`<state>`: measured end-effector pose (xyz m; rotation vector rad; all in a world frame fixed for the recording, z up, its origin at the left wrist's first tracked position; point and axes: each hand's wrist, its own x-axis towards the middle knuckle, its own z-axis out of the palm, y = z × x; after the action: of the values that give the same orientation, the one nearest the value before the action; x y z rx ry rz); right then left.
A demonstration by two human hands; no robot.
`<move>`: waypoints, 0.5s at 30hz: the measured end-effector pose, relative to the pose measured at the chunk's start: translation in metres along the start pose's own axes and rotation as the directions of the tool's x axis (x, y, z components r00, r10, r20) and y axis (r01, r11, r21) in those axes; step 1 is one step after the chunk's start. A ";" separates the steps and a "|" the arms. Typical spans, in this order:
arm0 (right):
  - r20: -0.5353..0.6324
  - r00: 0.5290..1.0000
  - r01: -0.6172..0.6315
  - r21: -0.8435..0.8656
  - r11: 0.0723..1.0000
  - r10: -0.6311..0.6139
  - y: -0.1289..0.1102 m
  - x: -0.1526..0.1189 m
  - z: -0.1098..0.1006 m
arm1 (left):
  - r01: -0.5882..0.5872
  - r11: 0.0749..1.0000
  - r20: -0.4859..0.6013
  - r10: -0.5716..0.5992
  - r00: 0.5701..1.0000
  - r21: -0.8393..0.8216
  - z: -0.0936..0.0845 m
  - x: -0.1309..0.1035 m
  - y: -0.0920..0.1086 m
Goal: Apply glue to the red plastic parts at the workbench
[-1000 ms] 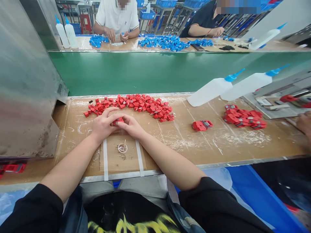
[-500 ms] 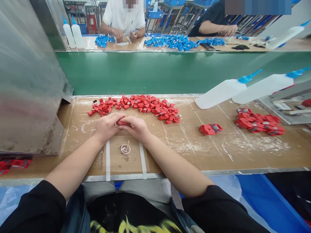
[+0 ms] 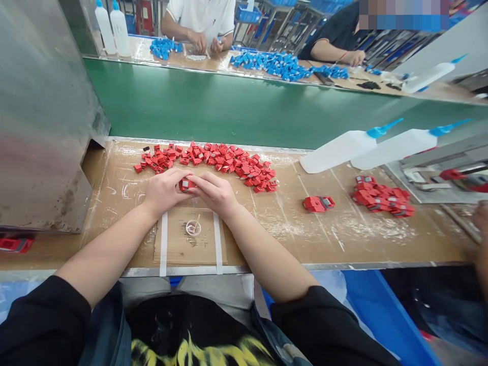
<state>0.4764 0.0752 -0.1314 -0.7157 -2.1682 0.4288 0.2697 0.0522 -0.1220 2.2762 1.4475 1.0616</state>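
Note:
A small red plastic part (image 3: 186, 184) with a grey face is pinched between my two hands, just in front of a heap of red parts (image 3: 244, 162). My left hand (image 3: 162, 192) closes on its left side. From the right, my right hand (image 3: 217, 193) grips it with the fingers laid over its edge. Below my hands, a small round dish (image 3: 192, 228) with a thin stick in it rests on a cardboard pad (image 3: 186, 249) edged with white tape strips.
Longer red-and-grey pieces (image 3: 319, 204) lie to the right, beside a pile of similar ones (image 3: 381, 195). Two white squeeze bottles (image 3: 339, 151) lean behind them. A metal housing (image 3: 41, 127) stands left. Across the green belt (image 3: 229, 107), two people handle blue parts (image 3: 270, 65).
The red part has turned in my hands, so its grey face now shows. My view has tilted and shifted slightly. Another person's arm has come in at the right edge.

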 end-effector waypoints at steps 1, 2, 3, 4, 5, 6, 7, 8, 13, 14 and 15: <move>0.007 1.000 -0.013 -0.005 1.000 0.013 0.000 0.000 0.000 | 0.016 1.000 0.009 -0.015 1.000 -0.016 0.001 0.000 0.000; 0.017 0.999 -0.027 -0.015 1.000 0.028 0.000 0.000 0.001 | 0.032 0.999 0.018 -0.032 0.999 -0.036 0.002 0.000 -0.001; 0.025 0.999 -0.040 -0.027 0.999 0.041 0.000 0.000 0.001 | 0.049 0.997 0.026 -0.048 0.999 -0.061 0.003 0.000 -0.002; 0.029 0.998 -0.049 -0.039 0.998 0.050 0.000 0.000 0.001 | 0.068 0.993 0.033 -0.065 0.997 -0.092 0.004 0.000 -0.002; 0.030 0.998 -0.052 -0.047 0.998 0.053 0.000 0.000 0.000 | 0.087 0.988 0.038 -0.083 0.996 -0.124 0.005 0.000 -0.002; 0.028 0.998 -0.051 -0.053 0.997 0.053 0.000 0.000 0.000 | 0.106 0.982 0.043 -0.100 0.994 -0.157 0.006 0.001 -0.002; 0.025 0.998 -0.049 -0.059 0.997 0.051 0.000 0.000 0.000 | 0.121 0.974 0.048 -0.114 0.992 -0.190 0.007 0.001 -0.002; 0.021 0.999 -0.048 -0.065 0.997 0.049 -0.001 0.000 0.000 | 0.135 0.967 0.055 -0.126 0.991 -0.218 0.008 0.001 -0.002; -0.024 0.998 -0.060 -0.075 0.995 0.059 -0.004 0.000 0.001 | 0.187 0.934 0.079 -0.171 0.982 -0.305 0.009 0.003 -0.003; -0.030 0.998 -0.060 -0.076 0.995 0.058 -0.005 0.001 0.002 | 0.195 0.929 0.083 -0.177 0.981 -0.313 0.008 0.003 -0.003; -0.033 0.998 -0.059 -0.075 0.995 0.056 -0.005 0.001 0.002 | 0.199 0.927 0.088 -0.180 0.980 -0.317 0.008 0.004 -0.004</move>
<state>0.4725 0.0716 -0.1294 -0.8230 -2.1483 0.3642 0.2731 0.0585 -0.1278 1.8818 1.3257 1.0746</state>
